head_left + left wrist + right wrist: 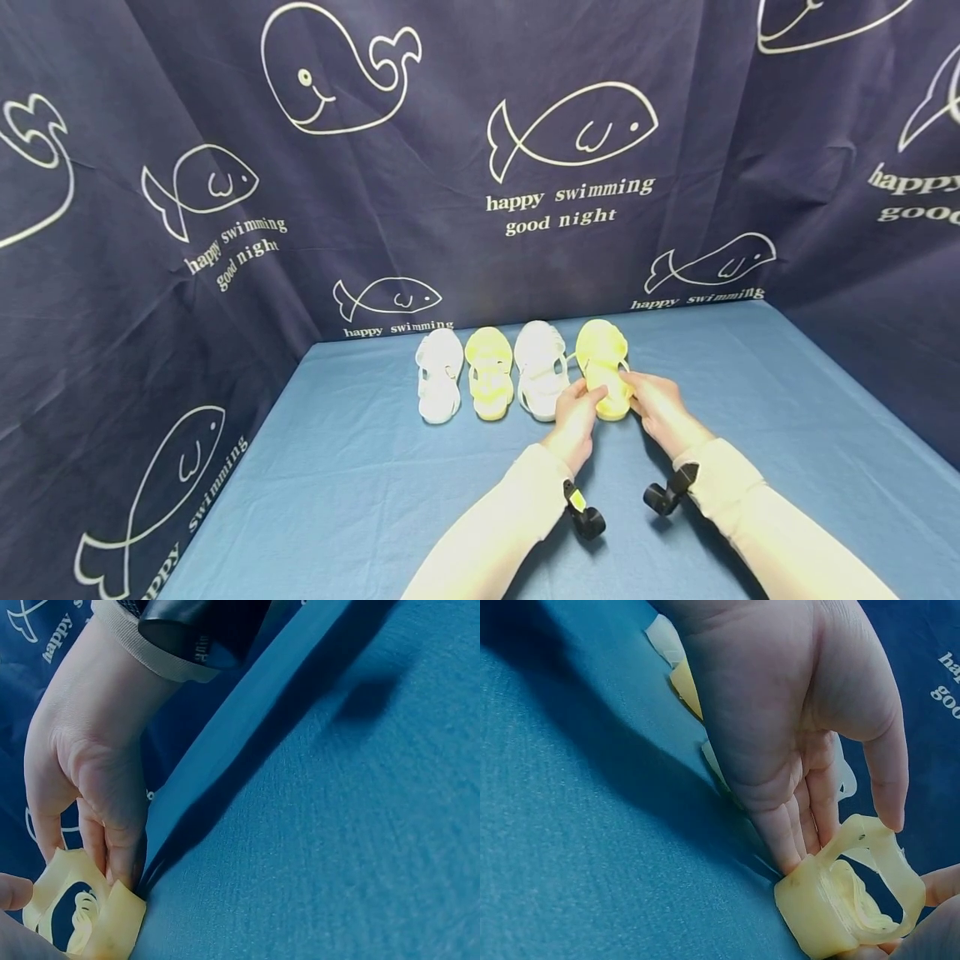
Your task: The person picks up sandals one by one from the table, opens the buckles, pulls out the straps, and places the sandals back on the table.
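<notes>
The yellow sandal (pixel 603 346) at the right end of a row lies on the blue cloth, toe toward the back wall. My left hand (pixel 576 423) grips its left side near the heel. On the opposite side, my right hand (pixel 663 408) pinches the heel edge. The left wrist view shows the right hand (pixel 97 750) reaching down to the sandal's heel strap (pixel 120 922). In the right wrist view the left hand (pixel 787 697) has thumb and fingers on either side of the heel rim (pixel 814 911). Part of the sole is hidden by the fingers.
Left of the held sandal stand a white sandal (pixel 538 346), a yellow sandal (pixel 489 346) and another white sandal (pixel 441 358), side by side. Behind them rises a dark blue printed cloth wall (pixel 450 250). Blue cloth (pixel 337 500) covers the table in front.
</notes>
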{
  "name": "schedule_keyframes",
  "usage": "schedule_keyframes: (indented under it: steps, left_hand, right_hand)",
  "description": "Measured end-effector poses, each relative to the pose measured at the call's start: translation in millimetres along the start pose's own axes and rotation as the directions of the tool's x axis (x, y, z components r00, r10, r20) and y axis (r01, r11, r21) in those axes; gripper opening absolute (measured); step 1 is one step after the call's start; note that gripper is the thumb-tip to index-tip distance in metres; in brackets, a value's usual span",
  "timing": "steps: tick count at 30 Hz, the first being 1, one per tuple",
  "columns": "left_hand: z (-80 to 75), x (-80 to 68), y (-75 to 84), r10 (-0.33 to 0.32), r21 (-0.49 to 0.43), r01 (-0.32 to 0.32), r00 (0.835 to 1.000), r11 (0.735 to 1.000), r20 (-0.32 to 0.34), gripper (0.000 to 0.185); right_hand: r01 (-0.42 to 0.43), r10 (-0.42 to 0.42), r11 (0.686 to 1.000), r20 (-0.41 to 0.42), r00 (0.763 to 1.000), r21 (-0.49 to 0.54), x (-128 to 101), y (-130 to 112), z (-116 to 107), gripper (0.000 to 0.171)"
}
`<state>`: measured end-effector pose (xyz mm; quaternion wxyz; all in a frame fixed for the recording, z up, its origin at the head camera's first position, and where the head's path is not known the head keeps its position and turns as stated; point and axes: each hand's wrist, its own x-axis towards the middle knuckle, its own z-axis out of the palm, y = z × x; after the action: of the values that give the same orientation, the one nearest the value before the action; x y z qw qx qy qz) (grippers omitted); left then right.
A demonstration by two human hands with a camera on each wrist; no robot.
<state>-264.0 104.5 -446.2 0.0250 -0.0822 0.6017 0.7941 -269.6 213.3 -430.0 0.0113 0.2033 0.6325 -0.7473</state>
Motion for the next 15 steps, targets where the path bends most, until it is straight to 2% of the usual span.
schedule_keyframes:
  steps: [15]
  left_hand:
    - [11.8, 6.7, -3.3, 0.004, -0.053, -0.007, 0.999, 0.999, -0.054, 0.043]
  right_hand:
    - [-0.004, 0.004, 1.0, -0.062, 0.998, 0.004, 11, -5, -1, 0.052]
